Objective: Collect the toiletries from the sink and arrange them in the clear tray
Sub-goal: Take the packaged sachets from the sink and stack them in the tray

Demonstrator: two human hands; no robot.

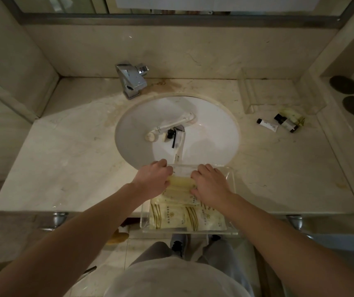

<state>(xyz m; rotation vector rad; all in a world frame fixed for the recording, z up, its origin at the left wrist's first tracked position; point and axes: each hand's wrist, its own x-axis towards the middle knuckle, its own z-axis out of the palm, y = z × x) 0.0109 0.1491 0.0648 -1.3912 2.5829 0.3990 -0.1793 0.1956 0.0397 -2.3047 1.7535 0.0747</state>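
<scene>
A clear tray (231,189) sits at the counter's front edge, below the white sink (210,116), and juts out past the edge. Several pale yellow sachets (184,217) lie flat in it. My left hand (153,179) and my right hand (211,182) both rest on one yellow sachet (180,182) at the tray's far end, fingers curled on its two ends. In the sink lie a white wrapped tube (171,125), a small black-capped item (170,133) and a clear packet with a thin black stick (178,142).
A chrome faucet (132,80) stands behind the sink on the left. On the counter at right lie a small white tube (267,124) and two dark-capped bottles (287,123). A second clear tray (279,91) sits at the back right. Two dark round discs (351,95) sit on a ledge.
</scene>
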